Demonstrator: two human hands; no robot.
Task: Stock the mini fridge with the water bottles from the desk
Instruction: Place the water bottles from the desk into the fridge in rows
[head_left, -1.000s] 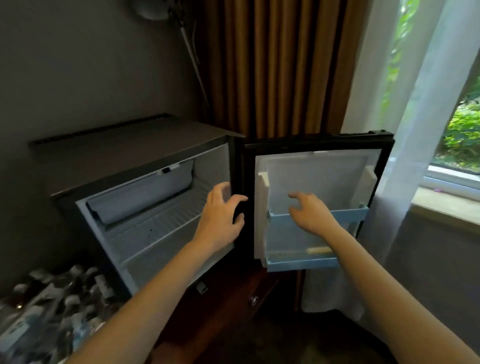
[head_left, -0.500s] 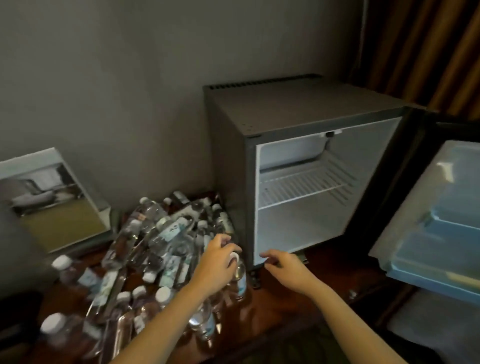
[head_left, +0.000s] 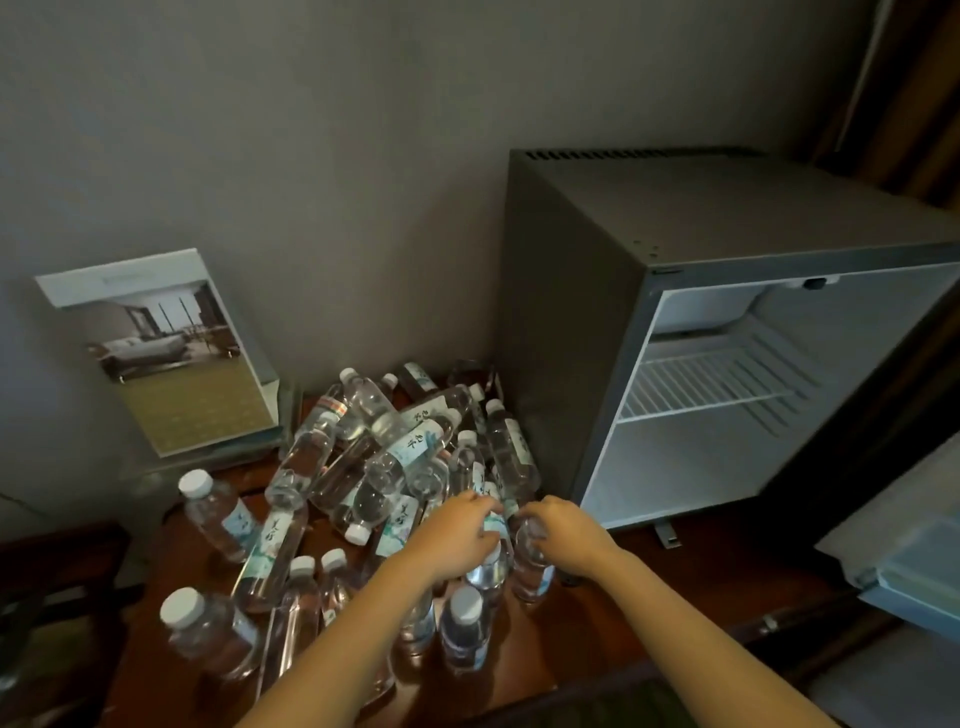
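A heap of small clear water bottles (head_left: 384, 457) with white caps lies on the dark wooden desk (head_left: 649, 582), left of the grey mini fridge (head_left: 582, 322). The fridge stands open, its white inside bare except for a wire shelf (head_left: 706, 389). My left hand (head_left: 457, 535) curls over the top of an upright bottle (head_left: 485, 566) at the front of the heap. My right hand (head_left: 563, 527) grips the top of another upright bottle (head_left: 530, 571) beside it. Both hands sit close together, just left of the fridge's lower front corner.
The fridge door (head_left: 904, 561) hangs open at the right edge, its pale blue shelf showing. A framed hotel-room picture (head_left: 166, 353) leans on the grey wall behind the bottles. A brown curtain (head_left: 914, 93) hangs at the top right. A dark chair (head_left: 57, 582) stands at the left.
My view has swung left from the open fridge to the bottle heap. Both hands came down from the fridge and door shelf and closed on the tops of two upright bottles.
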